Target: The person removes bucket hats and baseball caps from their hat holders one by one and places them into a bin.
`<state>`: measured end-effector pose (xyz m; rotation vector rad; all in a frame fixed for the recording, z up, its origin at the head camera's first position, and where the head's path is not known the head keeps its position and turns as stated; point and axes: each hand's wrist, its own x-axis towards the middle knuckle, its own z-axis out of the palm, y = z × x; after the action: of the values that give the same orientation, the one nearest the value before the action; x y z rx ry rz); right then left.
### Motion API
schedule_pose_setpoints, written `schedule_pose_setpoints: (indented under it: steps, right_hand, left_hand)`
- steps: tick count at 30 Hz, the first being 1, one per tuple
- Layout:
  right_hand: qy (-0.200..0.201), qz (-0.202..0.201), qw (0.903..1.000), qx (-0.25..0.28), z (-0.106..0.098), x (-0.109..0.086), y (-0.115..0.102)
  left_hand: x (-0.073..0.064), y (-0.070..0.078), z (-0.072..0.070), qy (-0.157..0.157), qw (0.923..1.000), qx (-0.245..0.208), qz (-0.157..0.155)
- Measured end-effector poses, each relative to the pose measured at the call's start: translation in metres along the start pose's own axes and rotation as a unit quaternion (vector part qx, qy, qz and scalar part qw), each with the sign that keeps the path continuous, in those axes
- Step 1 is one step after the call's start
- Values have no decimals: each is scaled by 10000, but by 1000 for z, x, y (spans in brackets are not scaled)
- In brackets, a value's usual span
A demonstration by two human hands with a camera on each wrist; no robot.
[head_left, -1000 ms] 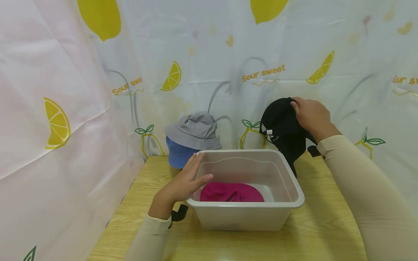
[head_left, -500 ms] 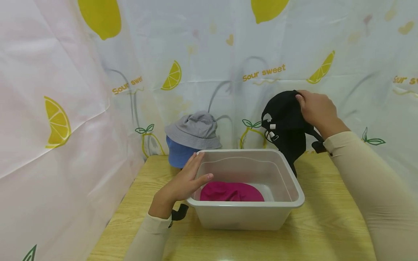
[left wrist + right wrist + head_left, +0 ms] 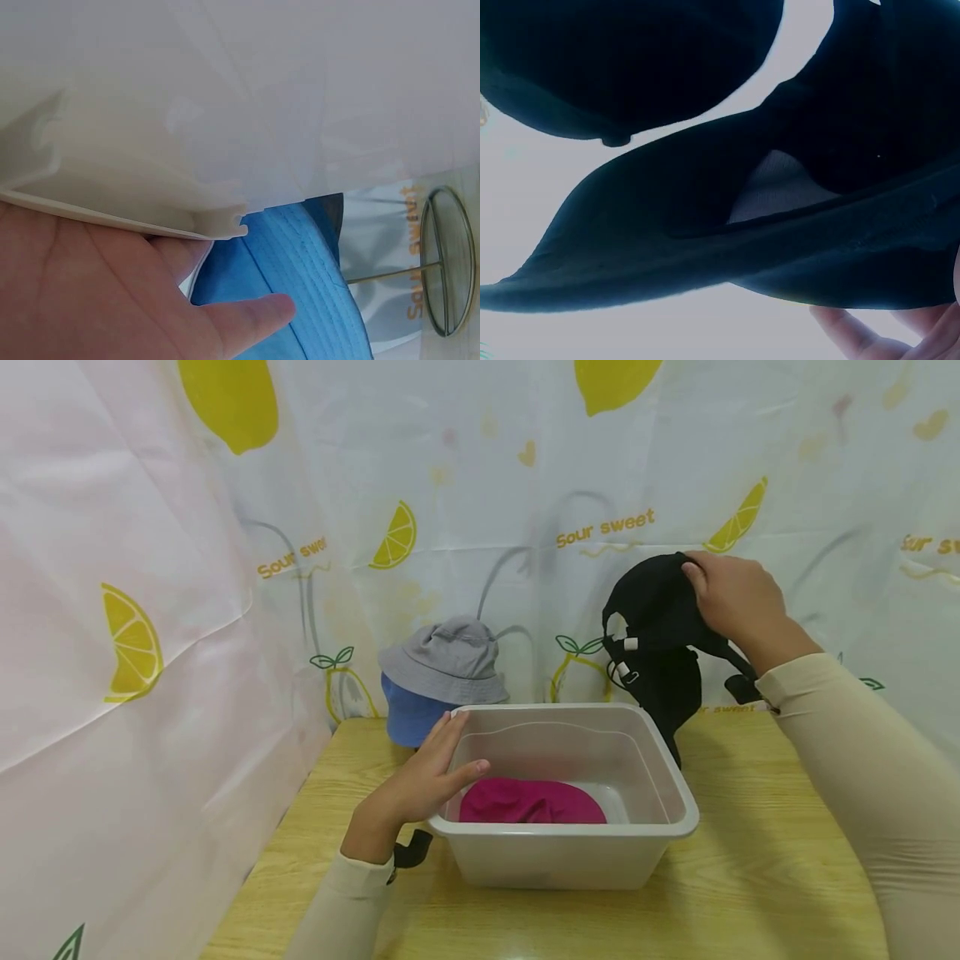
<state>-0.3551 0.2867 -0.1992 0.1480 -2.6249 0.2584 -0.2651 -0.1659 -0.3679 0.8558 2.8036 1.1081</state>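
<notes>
My right hand (image 3: 738, 597) pinches the crown of a black baseball cap (image 3: 652, 597) and holds it up at the back right. The cap's back opening and strap face left. Just beneath it is a second black cap (image 3: 667, 685), partly behind the bin. In the right wrist view the held cap (image 3: 652, 247) is dark, with the other rounded cap (image 3: 622, 67) beside it. My left hand (image 3: 416, 781) rests with straight fingers along the left rim of a pale plastic bin (image 3: 555, 860). A magenta cap (image 3: 528, 802) lies inside the bin.
At the back left, a grey bucket hat (image 3: 453, 652) sits atop a blue hat (image 3: 411, 714). A thin metal stand with a round wire base (image 3: 446, 262) shows in the left wrist view. A lemon-print curtain (image 3: 480, 485) hangs behind the wooden table (image 3: 750, 860).
My right hand has raised the black cap up and slightly right, widening the distance from the black cap below. The left hand and bin have stayed still.
</notes>
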Motion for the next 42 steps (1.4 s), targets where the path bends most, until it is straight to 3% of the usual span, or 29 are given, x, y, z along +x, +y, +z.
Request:
schedule_pose_setpoints:
  steps: [7, 15, 20, 23, 30, 37, 42]
  right_hand:
    - [45, -177, 9998, 73, -9, -2, -8]
    - [-201, 119, 9995, 206, -15, -3, -18]
    - [30, -110, 9997, 226, -20, -5, -25]
    - [117, -146, 9988, 457, -24, -7, -30]
    - [61, 356, 9905, 1327, -32, -8, -38]
    - [-153, 686, 9831, 1688, -37, -13, -43]
    - [20, 644, 9789, 1939, -40, -16, -49]
  left_hand:
    - [0, -1, -1, 21, 10000, 19, 7]
    - [0, -2, 1, 25, 10000, 36, 61]
    - [0, -3, 1, 41, 10000, 4, 76]
    - [0, -2, 1, 42, 10000, -22, 81]
    - [1, -2, 1, 37, 10000, -30, 62]
    - [0, -1, 1, 23, 10000, -38, 45]
    - [1, -3, 1, 36, 10000, -43, 73]
